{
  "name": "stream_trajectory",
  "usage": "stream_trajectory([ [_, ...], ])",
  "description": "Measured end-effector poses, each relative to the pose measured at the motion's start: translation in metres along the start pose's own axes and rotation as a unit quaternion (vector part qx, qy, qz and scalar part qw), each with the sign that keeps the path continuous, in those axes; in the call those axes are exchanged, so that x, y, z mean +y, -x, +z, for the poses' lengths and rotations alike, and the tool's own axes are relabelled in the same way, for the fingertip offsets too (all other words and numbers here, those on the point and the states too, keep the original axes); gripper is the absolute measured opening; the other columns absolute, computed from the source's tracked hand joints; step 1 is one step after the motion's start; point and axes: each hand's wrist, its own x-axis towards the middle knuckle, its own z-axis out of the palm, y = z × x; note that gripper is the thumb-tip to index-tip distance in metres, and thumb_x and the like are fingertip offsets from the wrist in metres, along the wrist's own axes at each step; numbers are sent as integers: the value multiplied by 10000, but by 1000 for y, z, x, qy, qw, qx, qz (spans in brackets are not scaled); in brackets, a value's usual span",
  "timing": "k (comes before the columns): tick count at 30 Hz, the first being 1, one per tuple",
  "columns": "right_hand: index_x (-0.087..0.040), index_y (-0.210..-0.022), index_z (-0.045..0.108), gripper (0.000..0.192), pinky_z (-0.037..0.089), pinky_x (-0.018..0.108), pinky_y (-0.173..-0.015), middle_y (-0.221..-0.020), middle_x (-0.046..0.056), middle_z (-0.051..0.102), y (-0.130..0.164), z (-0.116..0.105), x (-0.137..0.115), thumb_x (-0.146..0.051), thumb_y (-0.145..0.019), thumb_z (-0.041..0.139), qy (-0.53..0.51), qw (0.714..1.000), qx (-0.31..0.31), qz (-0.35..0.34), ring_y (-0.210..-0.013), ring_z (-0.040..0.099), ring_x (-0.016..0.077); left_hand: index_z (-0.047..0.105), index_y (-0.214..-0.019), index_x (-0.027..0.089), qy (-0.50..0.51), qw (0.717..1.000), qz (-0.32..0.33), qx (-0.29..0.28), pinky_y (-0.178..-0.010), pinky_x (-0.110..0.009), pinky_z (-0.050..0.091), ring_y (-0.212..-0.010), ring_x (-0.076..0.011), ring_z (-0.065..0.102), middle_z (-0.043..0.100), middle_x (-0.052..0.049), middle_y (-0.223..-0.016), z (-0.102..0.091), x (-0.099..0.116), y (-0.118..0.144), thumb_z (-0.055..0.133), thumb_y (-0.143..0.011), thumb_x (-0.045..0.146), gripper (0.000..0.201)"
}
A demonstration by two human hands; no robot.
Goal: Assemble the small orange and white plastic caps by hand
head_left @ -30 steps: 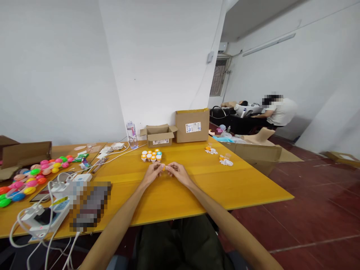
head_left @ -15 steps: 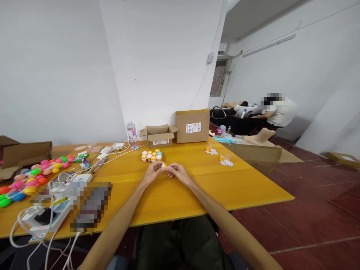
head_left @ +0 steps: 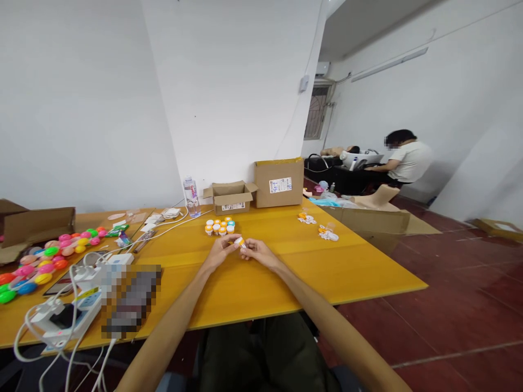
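Observation:
My left hand (head_left: 219,251) and my right hand (head_left: 257,251) meet over the middle of the yellow table (head_left: 253,283). Between their fingertips sits a small pot with an orange lid (head_left: 239,242), tilted; both hands pinch it. Just beyond the hands stands a cluster of several small pots with orange, white and teal lids (head_left: 219,226). Loose orange and white lids and pots (head_left: 322,228) lie to the right, near the table's far right edge.
Two cardboard boxes (head_left: 255,189) and a water bottle (head_left: 191,196) stand at the back wall. Coloured plastic balls (head_left: 44,258), a power strip with white cables (head_left: 69,310) and a flat box (head_left: 36,223) fill the left side. A person (head_left: 404,160) sits at a far desk on the right.
The small pot has risen a little and tilted between my fingertips. My right hand has shifted slightly lower and my fingers have reworked their grip.

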Motion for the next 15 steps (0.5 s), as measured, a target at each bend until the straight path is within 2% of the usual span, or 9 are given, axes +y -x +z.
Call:
stream_trajectory([
  [4, -166, -851, 666, 484, 492, 274, -669, -797, 64, 694, 4, 1, -6, -625, -700, 695, -50, 997, -38, 32, -718, 641, 157, 715, -1029, 190, 17, 1000, -5, -4, -925, -344, 458, -1009, -229, 624, 717, -84, -1048, 0, 4, 2, 766, -687, 435, 423],
  [9, -190, -825, 672, 407, 474, 266, -707, -784, 4, 668, 3, 2, -5, -540, -646, 777, -19, 1000, -2, -19, -759, 602, 145, 722, -1007, 206, 16, 1000, -16, -16, -929, -339, 450, -1000, -225, 621, 721, -69, -1034, 0, 6, 4, 758, -690, 444, 398],
  [12, -197, -900, 657, 459, 486, 276, -705, -816, 14, 682, 2, 1, -2, -497, -597, 825, -57, 998, 10, 0, -746, 624, 149, 721, -990, 203, 20, 999, -19, -25, -908, -332, 459, -990, -227, 622, 720, -70, -1021, 1, 6, 4, 762, -681, 455, 401],
  [15, -205, -967, 631, 492, 505, 286, -697, -838, 34, 694, 2, 3, -1, -517, -629, 804, -121, 992, 2, 26, -735, 657, 156, 714, -988, 195, 36, 999, -16, -13, -873, -323, 470, -936, -214, 629, 717, -69, -995, 1, 6, 4, 767, -668, 464, 421],
])
